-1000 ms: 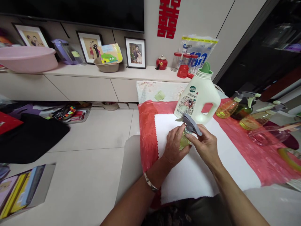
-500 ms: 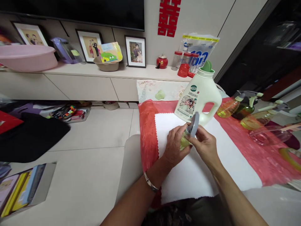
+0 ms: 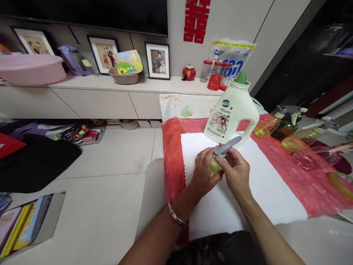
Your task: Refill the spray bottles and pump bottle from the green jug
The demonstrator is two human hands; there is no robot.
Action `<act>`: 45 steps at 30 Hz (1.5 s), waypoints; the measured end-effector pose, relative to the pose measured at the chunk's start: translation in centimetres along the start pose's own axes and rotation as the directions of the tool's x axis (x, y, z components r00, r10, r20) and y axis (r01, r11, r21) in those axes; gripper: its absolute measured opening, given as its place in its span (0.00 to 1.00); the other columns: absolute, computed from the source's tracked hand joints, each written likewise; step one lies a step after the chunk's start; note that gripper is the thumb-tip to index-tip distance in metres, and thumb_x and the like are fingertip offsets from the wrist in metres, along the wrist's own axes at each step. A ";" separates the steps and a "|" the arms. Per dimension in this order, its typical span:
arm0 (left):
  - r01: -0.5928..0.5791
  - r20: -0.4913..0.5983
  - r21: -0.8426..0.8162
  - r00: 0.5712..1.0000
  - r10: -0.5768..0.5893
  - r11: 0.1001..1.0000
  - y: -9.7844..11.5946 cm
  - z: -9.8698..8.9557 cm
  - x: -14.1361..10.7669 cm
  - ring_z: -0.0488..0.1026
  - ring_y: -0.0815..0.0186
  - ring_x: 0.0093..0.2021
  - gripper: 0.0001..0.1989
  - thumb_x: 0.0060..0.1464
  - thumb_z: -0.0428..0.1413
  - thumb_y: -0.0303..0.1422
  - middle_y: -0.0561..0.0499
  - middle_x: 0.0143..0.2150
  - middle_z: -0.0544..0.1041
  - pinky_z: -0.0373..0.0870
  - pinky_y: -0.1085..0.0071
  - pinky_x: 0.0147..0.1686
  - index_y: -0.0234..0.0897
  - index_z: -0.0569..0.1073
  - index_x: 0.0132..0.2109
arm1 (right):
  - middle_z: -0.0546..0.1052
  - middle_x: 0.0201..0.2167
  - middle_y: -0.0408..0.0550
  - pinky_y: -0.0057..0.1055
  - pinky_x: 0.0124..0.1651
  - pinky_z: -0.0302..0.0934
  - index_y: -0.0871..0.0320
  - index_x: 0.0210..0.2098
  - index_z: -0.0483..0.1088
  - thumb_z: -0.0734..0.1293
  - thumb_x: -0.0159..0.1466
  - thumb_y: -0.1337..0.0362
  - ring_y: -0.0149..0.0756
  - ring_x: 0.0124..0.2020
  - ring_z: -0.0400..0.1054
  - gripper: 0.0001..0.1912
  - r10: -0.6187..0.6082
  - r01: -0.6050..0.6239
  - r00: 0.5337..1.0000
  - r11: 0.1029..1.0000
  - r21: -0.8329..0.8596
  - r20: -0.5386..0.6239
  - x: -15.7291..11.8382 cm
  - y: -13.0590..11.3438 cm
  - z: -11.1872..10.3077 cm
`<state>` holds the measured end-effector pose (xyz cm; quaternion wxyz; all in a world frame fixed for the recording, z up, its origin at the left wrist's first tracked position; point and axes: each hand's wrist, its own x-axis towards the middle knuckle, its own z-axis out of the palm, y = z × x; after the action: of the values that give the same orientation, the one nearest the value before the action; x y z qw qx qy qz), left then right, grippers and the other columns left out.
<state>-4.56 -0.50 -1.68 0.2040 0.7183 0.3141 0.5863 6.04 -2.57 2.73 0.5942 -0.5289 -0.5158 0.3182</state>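
Note:
My left hand (image 3: 204, 168) is wrapped round a small bottle with yellow-green liquid (image 3: 215, 167), held over a white cloth (image 3: 275, 195). On top of the bottle is a grey spray head (image 3: 227, 146), angled up to the right. The thumb and fingers of my right hand (image 3: 237, 171) close on this head near the bottle's neck; part of the grip is hidden. Just behind my hands stands a large pale green detergent jug (image 3: 237, 99), with a green funnel-like piece (image 3: 242, 77) in its mouth.
Spray bottles (image 3: 267, 125), a clear pink dish (image 3: 314, 159) and a tape roll (image 3: 342, 184) lie on the red plastic sheet (image 3: 298, 184) at right. A pale green cap-like piece (image 3: 186, 111) is near the table's back edge. Behind is a cabinet (image 3: 99, 101) with jars and picture frames.
The grey spray head has turned from nearly upright to a flatter slant pointing right. My right hand has turned with it, while my left hand keeps its hold on the bottle.

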 end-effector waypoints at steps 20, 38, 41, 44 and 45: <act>0.041 -0.024 -0.017 0.999 -0.041 0.999 -0.3 0.3 -0.4 0.68 0.51 0.59 0.36 0.53 0.61 0.28 0.39 0.60 0.67 0.69 0.48 0.58 0.43 0.56 0.65 | 0.67 0.57 0.56 0.34 0.58 0.66 0.63 0.57 0.67 0.73 0.59 0.47 0.40 0.57 0.66 0.35 0.155 -0.150 0.988 0.962 0.229 -0.004 -1.3 2.6 -0.4; 0.051 0.005 -0.022 0.999 -0.051 0.998 -0.6 0.4 -0.5 0.67 0.50 0.61 0.42 0.49 0.62 0.27 0.40 0.61 0.66 0.67 0.46 0.60 0.45 0.51 0.66 | 0.72 0.46 0.52 0.29 0.49 0.68 0.60 0.73 0.52 0.81 0.50 0.52 0.34 0.46 0.69 0.60 0.096 -0.081 0.946 0.995 -0.059 0.308 4.3 -2.9 -3.6; 0.057 0.009 -0.019 0.998 -0.057 0.998 -0.4 0.2 -0.5 0.67 0.49 0.62 0.44 0.49 0.61 0.26 0.38 0.62 0.66 0.67 0.46 0.61 0.43 0.49 0.68 | 0.72 0.40 0.48 0.24 0.41 0.66 0.60 0.72 0.55 0.81 0.49 0.50 0.31 0.40 0.69 0.59 0.053 -0.020 0.971 0.990 -0.141 0.232 3.8 -3.4 -3.1; 0.082 0.011 -0.026 0.997 -0.082 0.996 -0.2 0.1 -0.4 0.67 0.48 0.63 0.47 0.49 0.62 0.26 0.37 0.64 0.65 0.67 0.46 0.62 0.41 0.46 0.70 | 0.72 0.45 0.50 0.26 0.46 0.67 0.59 0.74 0.51 0.79 0.52 0.49 0.32 0.44 0.70 0.58 -0.015 0.055 0.975 0.982 -0.179 0.222 3.3 -3.5 -2.8; 0.088 0.011 -0.036 0.996 -0.088 0.995 -0.2 0.0 -0.4 0.67 0.48 0.63 0.48 0.49 0.62 0.25 0.37 0.64 0.65 0.67 0.46 0.62 0.41 0.45 0.70 | 0.72 0.47 0.51 0.27 0.50 0.67 0.58 0.74 0.50 0.78 0.54 0.49 0.33 0.47 0.69 0.58 -0.027 0.071 0.971 0.981 -0.178 0.235 3.2 -3.4 -2.8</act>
<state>-4.61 -0.67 -2.09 0.2439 0.7026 0.3339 0.5791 9.01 -1.24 7.16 0.4857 -0.5282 -0.6219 0.3135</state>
